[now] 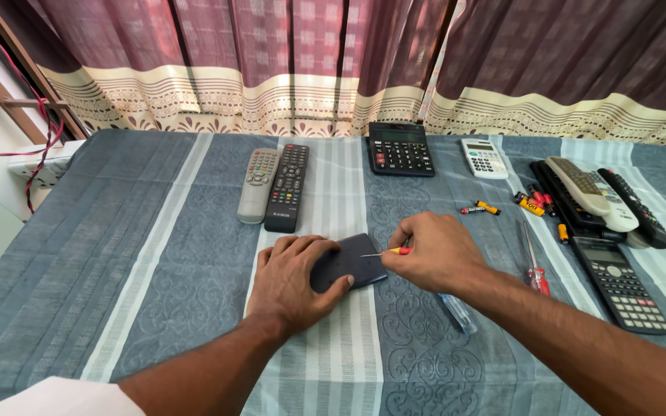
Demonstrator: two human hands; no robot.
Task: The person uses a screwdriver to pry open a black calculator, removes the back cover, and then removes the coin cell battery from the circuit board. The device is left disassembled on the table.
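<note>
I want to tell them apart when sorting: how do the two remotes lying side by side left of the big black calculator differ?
The grey remote is light-bodied with pale buttons; the black remote is dark with small coloured buttons. The black remote looks a little longer and reaches nearer the hands. The grey one lies on the outer, left side; the black one sits nearer the black calculator. Both are slim, lie face up, and neither hand touches them.

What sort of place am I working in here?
Likely a home room: a cloth-covered table against maroon curtains, with household remotes and calculators laid out.
</note>
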